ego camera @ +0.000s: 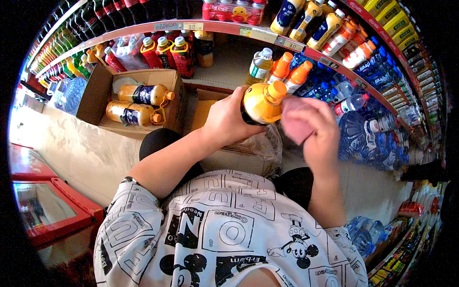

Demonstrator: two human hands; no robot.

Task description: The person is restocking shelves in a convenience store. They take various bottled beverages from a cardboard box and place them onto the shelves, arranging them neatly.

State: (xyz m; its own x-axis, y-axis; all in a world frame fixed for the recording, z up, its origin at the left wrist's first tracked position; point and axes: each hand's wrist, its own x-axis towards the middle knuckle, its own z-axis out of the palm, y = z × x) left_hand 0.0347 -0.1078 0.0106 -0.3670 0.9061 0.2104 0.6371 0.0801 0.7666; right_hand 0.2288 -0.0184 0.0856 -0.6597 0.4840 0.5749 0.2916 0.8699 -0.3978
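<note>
My left hand point(227, 116) grips a large plastic bottle of orange-yellow drink point(259, 102) with an orange cap, held up in front of my body. Against the bottle's right side, my right hand point(313, 120) holds a folded pink cloth point(297, 120); the hand is slightly blurred. Below the bottle is an open cardboard box point(206, 111), partly hidden by my left arm. To the left, two similar bottles point(143, 94) lie on their sides in another open cardboard box point(140, 75). Crumpled clear plastic wrap point(263, 145) lies beneath my hands.
Shelves curve around the front, with a price rail point(229, 28) and rows of drinks. Red bottles with yellow handles point(179, 52) stand on the lower shelf. Packs of water bottles point(358, 136) are at right. A red-framed freezer point(61, 211) stands at lower left.
</note>
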